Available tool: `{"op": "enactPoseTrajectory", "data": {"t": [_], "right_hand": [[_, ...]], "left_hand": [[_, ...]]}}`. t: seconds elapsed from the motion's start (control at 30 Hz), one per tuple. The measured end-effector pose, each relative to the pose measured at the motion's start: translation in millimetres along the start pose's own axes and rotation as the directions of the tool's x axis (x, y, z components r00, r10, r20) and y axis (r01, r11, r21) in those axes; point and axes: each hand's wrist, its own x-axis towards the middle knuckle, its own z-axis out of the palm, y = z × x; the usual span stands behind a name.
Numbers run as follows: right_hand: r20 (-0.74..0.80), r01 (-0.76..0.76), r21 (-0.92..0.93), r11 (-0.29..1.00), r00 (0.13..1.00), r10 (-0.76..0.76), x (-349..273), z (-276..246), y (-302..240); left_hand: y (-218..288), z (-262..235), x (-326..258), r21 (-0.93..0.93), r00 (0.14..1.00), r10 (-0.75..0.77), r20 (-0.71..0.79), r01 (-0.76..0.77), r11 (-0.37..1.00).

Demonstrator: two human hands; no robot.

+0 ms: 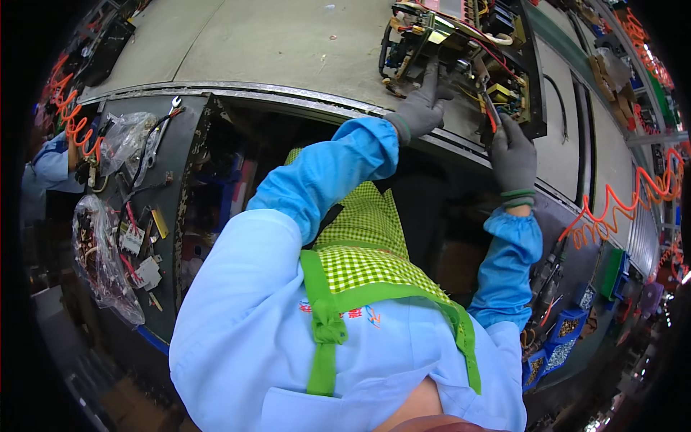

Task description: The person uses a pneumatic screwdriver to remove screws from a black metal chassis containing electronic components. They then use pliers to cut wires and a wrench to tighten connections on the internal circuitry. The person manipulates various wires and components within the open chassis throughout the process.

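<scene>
An open electronic chassis (536, 79) with boards, wires and yellow-wrapped parts stands on the grey bench at the upper right. My left hand (419, 111), in a grey glove, reaches to its near side. The index finger stretches in among the parts, with the thumb apart from it; I see nothing held there. My right hand (514, 155), also gloved, is closed around a slim hand tool (492, 117) with a red-orange handle. The tool points into the chassis beside the yellow-wrapped parts; its tip is too small to make out.
Left of me, a side table (173, 187) holds a wrench (164, 129), clear plastic bags (101, 252) and wired parts. Blue bins (565, 327) with small fasteners stand at the lower right. Coiled orange hoses (612, 212) hang at both sides. Another person's sleeve (54, 173) shows far left.
</scene>
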Motion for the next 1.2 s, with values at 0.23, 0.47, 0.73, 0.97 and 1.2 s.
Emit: {"op": "enactPoseTrajectory", "data": {"t": [0.23, 0.47, 0.73, 0.97, 1.2], "right_hand": [[0.137, 0.115, -0.026, 0.993, 0.984, -0.11, 33, -18, -21], [0.294, 0.098, -0.282, 0.954, 0.956, -0.012, 43, 11, -17], [0.048, -0.01, -0.142, 0.99, 0.999, 0.017, -24, 132, -4], [0.039, -0.224, 0.332, 0.916, 0.974, 0.224, -119, 72, 23], [-0.171, -0.302, 0.512, 0.804, 0.881, 0.44, -179, -2, 24]], "left_hand": [[27, 28, 21, -0.172, 0.967, -0.13, -0.219, 0.093, 0.981], [18, 45, 27, -0.164, 0.954, -0.073, -0.29, 0.026, 0.986], [5, 27, 40, -0.075, 0.989, 0.021, -0.143, -0.032, 0.997], [34, 43, -25, -0.277, 0.99, -0.109, -0.089, 0.081, 0.957], [117, 149, -101, -0.73, 0.892, -0.209, 0.401, 0.449, 0.516]]}}
